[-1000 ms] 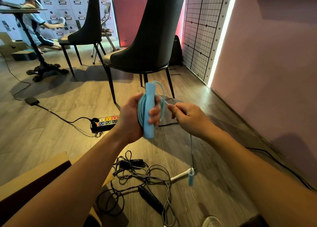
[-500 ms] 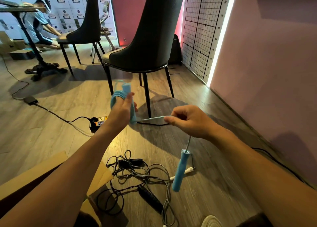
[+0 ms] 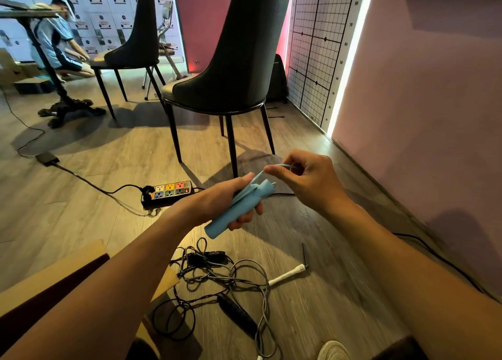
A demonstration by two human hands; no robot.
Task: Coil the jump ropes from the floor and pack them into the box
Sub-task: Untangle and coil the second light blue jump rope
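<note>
The left hand curled its fingers round the smooth, cylindrical blue handle, with loops of thin glossy cord bunched under the thumb. The right hand pinched that cord between thumb and forefinger, just beyond the left fingertips.

Wood-plank floor, two dark chairs, pink wall, grid panel, glowing light strip

Left hand: we see it gripping the blue handle, with cord bunched against it.
Right hand: we see it pinching the blue cord just right of the handle.
Near floor: tangle of ropes, black handle, white handle.
Near left: cardboard box.
Far: power strip, chair.
</note>
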